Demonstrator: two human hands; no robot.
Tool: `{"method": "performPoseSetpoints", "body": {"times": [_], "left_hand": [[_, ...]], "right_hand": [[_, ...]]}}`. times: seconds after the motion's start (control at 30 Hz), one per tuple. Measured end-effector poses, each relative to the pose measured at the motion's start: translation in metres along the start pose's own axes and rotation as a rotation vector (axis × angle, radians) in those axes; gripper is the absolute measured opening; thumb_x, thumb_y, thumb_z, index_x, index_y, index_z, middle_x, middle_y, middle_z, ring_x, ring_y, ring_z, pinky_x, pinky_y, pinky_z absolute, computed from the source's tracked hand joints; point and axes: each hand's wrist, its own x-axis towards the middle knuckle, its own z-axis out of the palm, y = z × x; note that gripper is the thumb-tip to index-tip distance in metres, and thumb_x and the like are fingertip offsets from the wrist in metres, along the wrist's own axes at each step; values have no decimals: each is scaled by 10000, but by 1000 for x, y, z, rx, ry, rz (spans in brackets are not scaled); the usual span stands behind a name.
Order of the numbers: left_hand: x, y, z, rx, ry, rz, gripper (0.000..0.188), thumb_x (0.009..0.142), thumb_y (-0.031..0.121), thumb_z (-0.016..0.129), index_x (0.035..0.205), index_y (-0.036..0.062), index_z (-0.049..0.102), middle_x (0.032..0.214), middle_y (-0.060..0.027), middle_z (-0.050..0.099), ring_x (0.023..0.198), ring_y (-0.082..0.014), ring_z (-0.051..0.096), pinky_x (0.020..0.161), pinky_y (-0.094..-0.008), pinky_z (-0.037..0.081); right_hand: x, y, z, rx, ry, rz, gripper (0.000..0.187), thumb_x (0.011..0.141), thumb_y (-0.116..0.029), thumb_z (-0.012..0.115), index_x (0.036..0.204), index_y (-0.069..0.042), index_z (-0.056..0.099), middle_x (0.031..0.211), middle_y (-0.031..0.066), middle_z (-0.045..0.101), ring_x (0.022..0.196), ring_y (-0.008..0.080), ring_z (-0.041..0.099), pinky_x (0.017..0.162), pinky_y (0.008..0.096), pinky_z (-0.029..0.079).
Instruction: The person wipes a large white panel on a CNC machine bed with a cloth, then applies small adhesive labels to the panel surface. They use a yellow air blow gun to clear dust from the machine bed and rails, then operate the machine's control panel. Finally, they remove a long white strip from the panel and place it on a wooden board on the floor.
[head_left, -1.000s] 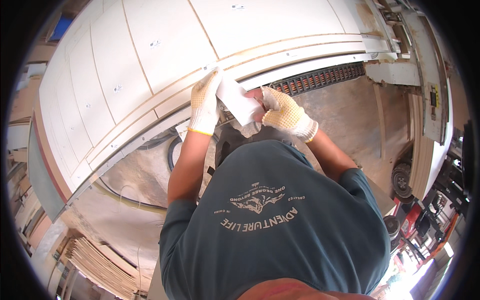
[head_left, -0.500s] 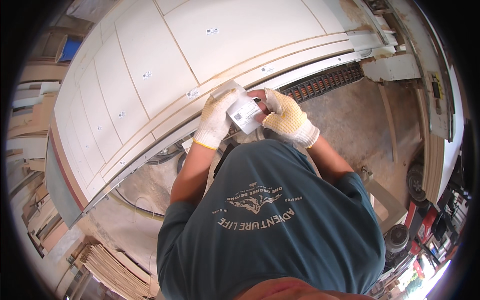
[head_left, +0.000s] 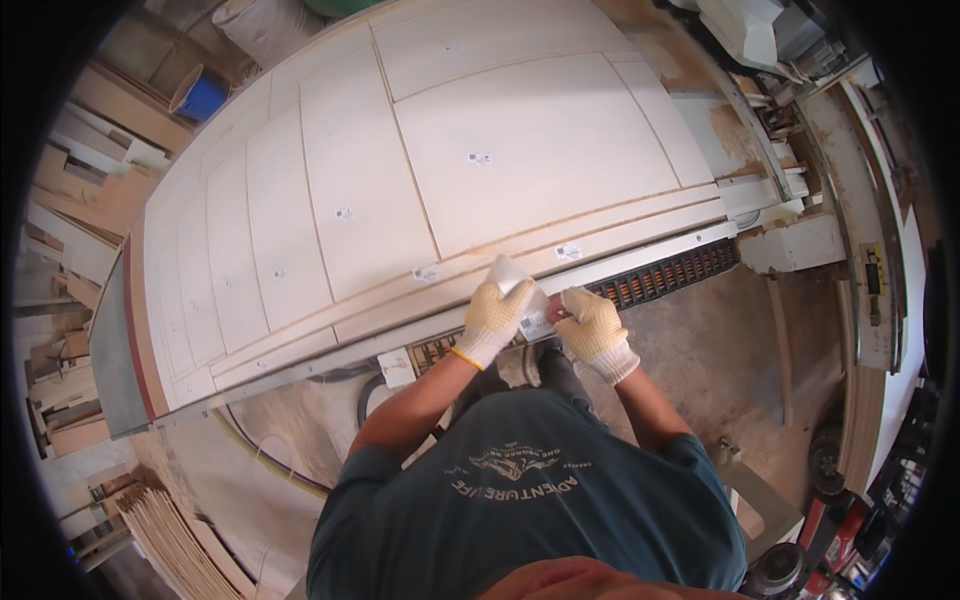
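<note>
A pale strip of label backing [head_left: 508, 271], bearing a white printed label [head_left: 537, 323], is held in front of my body at the near edge of a panelled sheet. My left hand [head_left: 493, 322], in a white knit glove with yellow dots, is closed around the strip. My right hand [head_left: 593, 333], gloved alike with bare fingertips poking out, pinches at the strip's right side by the label. Just beyond my hands lies the big white sheet [head_left: 540, 140], cut into rectangular panels. Small printed stickers, such as one sticker [head_left: 569, 253], are stuck on several panels.
A metal rail [head_left: 660, 245] and a black slotted cable chain [head_left: 680, 273] run along the sheet's near edge. Machine parts [head_left: 800, 245] stand at the right. A blue bucket [head_left: 202, 97] and wood offcuts sit at the left, with stacked thin boards [head_left: 180, 550] below.
My view has shifted, so the sheet and my hands appear lower. Both hands have moved a little closer to the sheet's edge, and the strip has tilted, showing less of its label.
</note>
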Motion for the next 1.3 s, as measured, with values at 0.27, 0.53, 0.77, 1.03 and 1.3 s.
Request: {"method": "performPoseSetpoints", "body": {"times": [0.27, 0.53, 0.77, 1.03, 1.3], "left_hand": [[177, -42, -147, -42, 715, 132, 524, 994, 461, 641, 1001, -55, 733, 919, -225, 757, 825, -339, 737, 749, -454, 529], [475, -129, -197, 713, 687, -105, 807, 996, 687, 418, 869, -52, 717, 873, -289, 719, 857, -493, 695, 798, -527, 551], [509, -167, -197, 935, 780, -193, 863, 931, 770, 479, 665, -28, 675, 731, -284, 684, 710, -470, 683, 625, -560, 520], [508, -132, -198, 747, 739, 179, 379, 973, 389, 584, 805, 67, 698, 769, -137, 681, 674, -401, 636, 617, -501, 481], [508, -121, -204, 659, 561, 78, 198, 920, 257, 604, 890, 100, 720, 855, -116, 710, 741, -395, 655, 647, -500, 495]], "right_hand": [[95, 43, -1, 435, 785, 183, 50, 965, -56, 642, 933, -21, 626, 810, -17, 607, 764, 78, 523, 699, 251, 450], [266, 153, -58, 305, 484, 157, 79, 974, -79, 643, 996, -4, 653, 833, 17, 640, 763, 99, 566, 697, 263, 482], [433, 190, -92, 311, 281, 253, 36, 951, -20, 626, 982, -13, 643, 838, 40, 643, 775, 117, 599, 707, 277, 503], [589, 177, -63, 368, 206, 234, 60, 917, 21, 617, 967, -8, 636, 854, 34, 628, 772, 110, 563, 709, 265, 482], [717, 171, -30, 345, 140, 103, 54, 932, -40, 642, 976, -10, 648, 845, 56, 640, 777, 134, 582, 726, 295, 495]]}}
